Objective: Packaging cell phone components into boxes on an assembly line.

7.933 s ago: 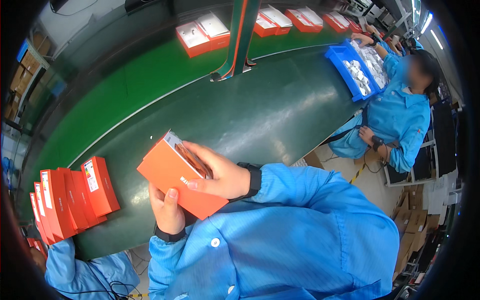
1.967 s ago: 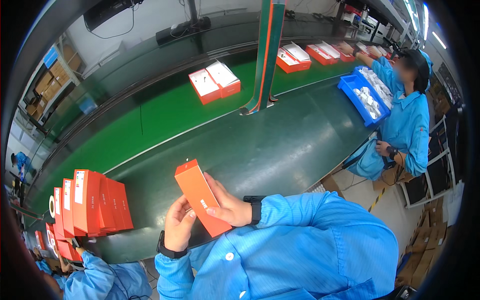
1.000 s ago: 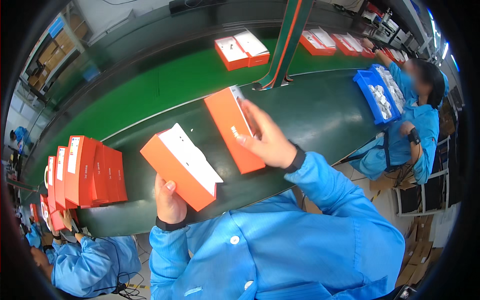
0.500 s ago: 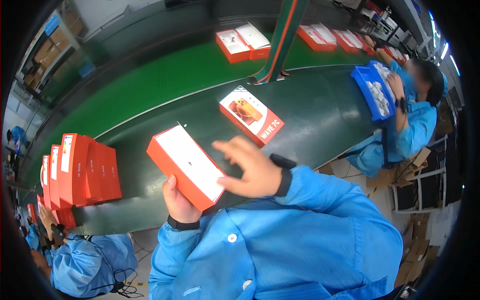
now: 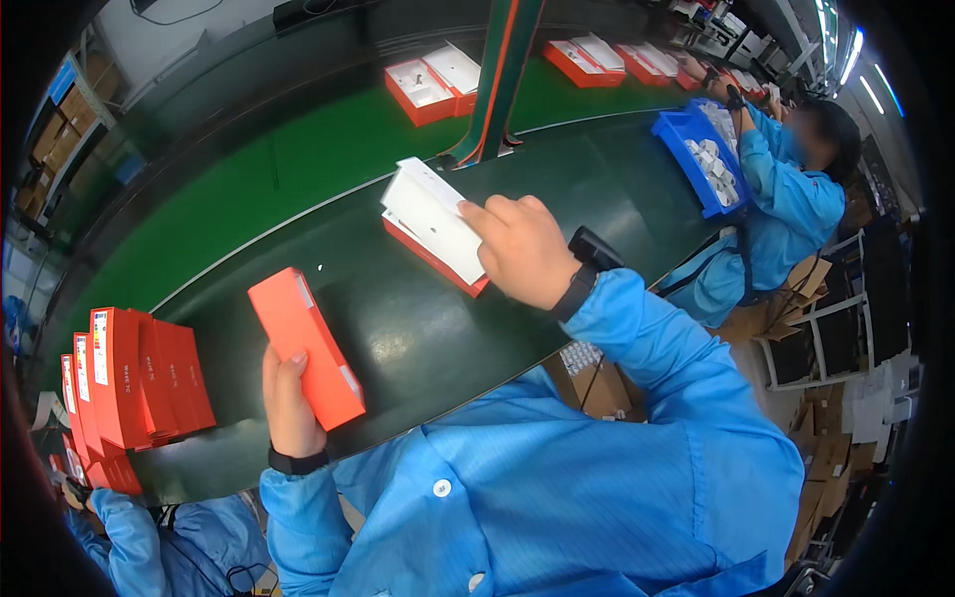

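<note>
My left hand [image 5: 291, 398] is closed around a red box [image 5: 313, 353], with the thumb on its face and the fingers along its left side. The box is tipped over on its side, a strip of white showing at its right edge. My right hand [image 5: 527, 249] pinches the right edge of a white card insert [image 5: 435, 221], which has a small hole and a raised flap at its far end. Beneath the insert lies another red box piece [image 5: 430, 257]; only its lower left edge shows, and the insert hides its top.
Several upright red boxes [image 5: 149, 373] stand at left. Open red boxes [image 5: 420, 92] sit on the green conveyor [image 5: 249, 189] beyond a dark post [image 5: 492, 95]. A co-worker [image 5: 796, 189] sits at right by a blue bin [image 5: 691, 159] of white pieces; another person's sleeve [image 5: 169, 547] shows lower left.
The white insert has left the red box and moved right in my right hand, over the other red piece. My left hand has tipped the box onto its side.
</note>
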`<action>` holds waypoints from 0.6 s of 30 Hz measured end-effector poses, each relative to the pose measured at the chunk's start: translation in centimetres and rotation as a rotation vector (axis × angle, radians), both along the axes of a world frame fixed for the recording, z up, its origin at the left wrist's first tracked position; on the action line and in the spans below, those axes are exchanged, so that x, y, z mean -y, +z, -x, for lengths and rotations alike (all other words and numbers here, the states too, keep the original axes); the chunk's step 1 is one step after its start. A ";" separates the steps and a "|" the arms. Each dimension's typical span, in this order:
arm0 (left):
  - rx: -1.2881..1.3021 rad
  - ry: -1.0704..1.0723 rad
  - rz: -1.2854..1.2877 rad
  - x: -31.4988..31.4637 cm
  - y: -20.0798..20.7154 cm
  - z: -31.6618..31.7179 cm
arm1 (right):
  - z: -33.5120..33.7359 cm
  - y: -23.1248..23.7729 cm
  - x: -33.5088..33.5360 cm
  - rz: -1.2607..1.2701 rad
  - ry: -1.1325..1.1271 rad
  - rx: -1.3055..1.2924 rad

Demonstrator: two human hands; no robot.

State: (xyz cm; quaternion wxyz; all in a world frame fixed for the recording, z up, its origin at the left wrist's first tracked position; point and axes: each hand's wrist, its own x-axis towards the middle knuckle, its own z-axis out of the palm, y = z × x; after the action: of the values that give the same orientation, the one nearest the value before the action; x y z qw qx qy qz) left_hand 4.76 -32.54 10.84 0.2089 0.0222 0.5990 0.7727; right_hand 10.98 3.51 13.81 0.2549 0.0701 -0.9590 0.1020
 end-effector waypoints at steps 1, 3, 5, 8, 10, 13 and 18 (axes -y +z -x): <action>-0.002 -0.004 0.004 -0.4 0.5 0.5 | 0.1 -0.6 -0.6 -0.024 -0.019 0.051; -0.174 0.042 0.239 -1.1 1.2 1.2 | 0.6 -1.5 -0.8 -0.070 -0.024 0.110; -0.225 0.050 0.391 -0.8 1.3 2.1 | 1.0 -3.0 -0.9 -0.140 0.046 0.112; -0.539 0.063 0.861 -1.4 1.3 2.9 | 1.1 -3.8 0.1 -0.162 0.052 0.184; -0.734 0.044 1.056 -2.2 1.1 3.3 | 1.2 -4.6 0.5 -0.190 0.061 0.217; -0.823 0.000 1.279 -3.3 0.8 2.1 | 0.9 -3.0 0.7 -0.139 0.038 0.325; -0.750 -0.164 1.408 -3.9 0.5 1.7 | 1.6 -2.6 1.4 0.039 0.013 0.277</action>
State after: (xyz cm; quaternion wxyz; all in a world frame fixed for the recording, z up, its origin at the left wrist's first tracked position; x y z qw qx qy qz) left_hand 3.02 -28.69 11.37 0.0147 0.1874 0.9726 0.1366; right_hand 9.40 2.15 11.22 0.1209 0.0568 -0.9823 0.1311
